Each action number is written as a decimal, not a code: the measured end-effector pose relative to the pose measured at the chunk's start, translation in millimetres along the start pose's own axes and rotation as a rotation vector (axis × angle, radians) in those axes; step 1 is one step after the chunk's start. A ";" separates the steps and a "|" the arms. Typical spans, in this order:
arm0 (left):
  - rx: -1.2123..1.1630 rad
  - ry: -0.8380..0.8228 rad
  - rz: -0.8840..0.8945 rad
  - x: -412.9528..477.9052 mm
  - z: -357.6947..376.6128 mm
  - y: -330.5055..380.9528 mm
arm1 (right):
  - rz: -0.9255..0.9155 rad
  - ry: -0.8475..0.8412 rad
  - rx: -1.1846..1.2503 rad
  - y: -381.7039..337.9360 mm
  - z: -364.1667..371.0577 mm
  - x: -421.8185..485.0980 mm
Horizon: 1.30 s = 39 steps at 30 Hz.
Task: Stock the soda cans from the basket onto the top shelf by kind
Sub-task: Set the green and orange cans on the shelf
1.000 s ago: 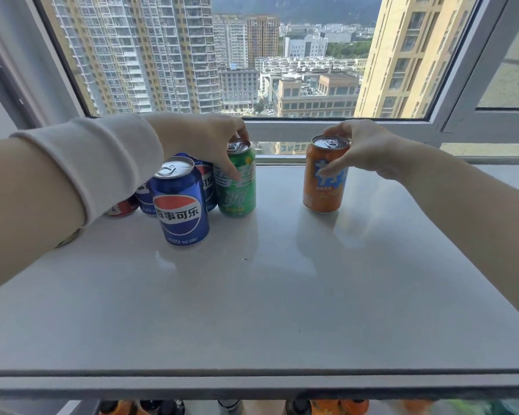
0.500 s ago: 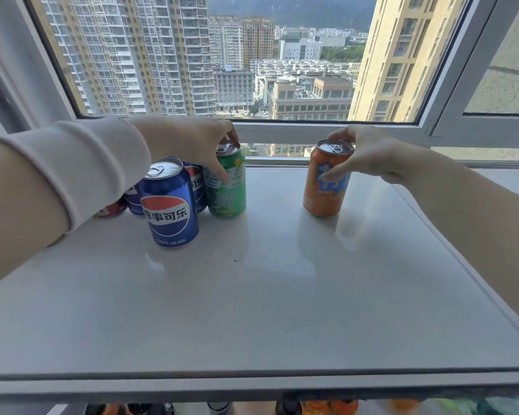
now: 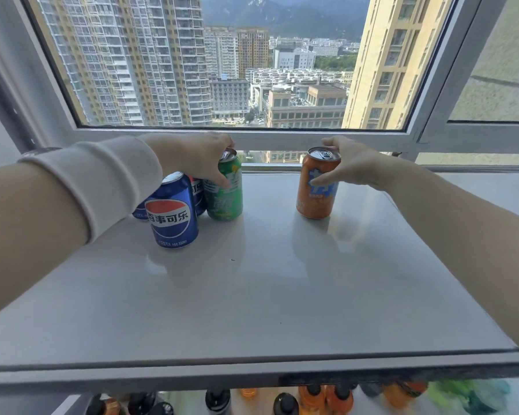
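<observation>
1. the green aluminium soda can [image 3: 224, 190] stands upright at the far left of the glossy white top shelf [image 3: 267, 295], its long axis vertical and its pull-tab end up.
2. the left hand [image 3: 198, 160] grips it from above, fingers curled over the rim and thumb pressed on the near side of the label.
3. the orange aluminium soda can [image 3: 318, 187] also stands upright, tab end up, well apart to the right of the green one. the right hand [image 3: 351, 163] holds it, thumb on the near face and fingers curled round the far side of the rim.
4. a blue cola can with a red, white and blue roundel [image 3: 172, 214] stands upright, nearer and just left of the green can. a second blue can [image 3: 197, 191] stands behind it, and a third [image 3: 140, 212] peeks from under the white ribbed sleeve [image 3: 102, 181].
5. below the shelf's near edge, a lower level holds dark-capped bottles [image 3: 312, 398], some of them orange. the ones at the right are blurred.
6. the shelf surface reflects the cans. behind it a grey window frame [image 3: 282, 139] looks out on tower blocks and hills.
</observation>
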<state>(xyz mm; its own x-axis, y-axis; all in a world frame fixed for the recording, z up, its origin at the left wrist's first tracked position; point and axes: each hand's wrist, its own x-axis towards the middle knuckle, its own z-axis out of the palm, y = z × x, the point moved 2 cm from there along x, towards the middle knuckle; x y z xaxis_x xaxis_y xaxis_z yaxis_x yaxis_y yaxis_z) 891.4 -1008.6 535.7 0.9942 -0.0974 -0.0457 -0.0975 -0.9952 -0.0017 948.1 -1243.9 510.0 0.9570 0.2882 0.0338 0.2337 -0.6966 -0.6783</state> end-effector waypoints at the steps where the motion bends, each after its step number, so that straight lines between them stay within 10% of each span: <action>1: 0.040 0.018 0.003 -4.1 -1.8 2.5 | 0.005 0.010 -0.005 -2.8 -1.5 -3.3; 17: -0.225 0.411 0.141 -152.5 15.5 63.0 | -0.217 0.329 -0.402 -54.5 39.5 -171.7; 39: -0.277 0.123 0.067 -416.2 208.4 148.8 | -0.060 0.086 -0.302 34.0 192.0 -492.0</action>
<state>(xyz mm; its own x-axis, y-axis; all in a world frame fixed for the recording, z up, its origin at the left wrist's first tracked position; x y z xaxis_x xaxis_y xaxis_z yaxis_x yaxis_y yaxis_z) 453.7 -1114.9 346.3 0.9856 -0.1464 0.0849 -0.1642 -0.9488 0.2700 452.2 -1283.2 329.3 0.9481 0.2864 0.1380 0.3179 -0.8475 -0.4251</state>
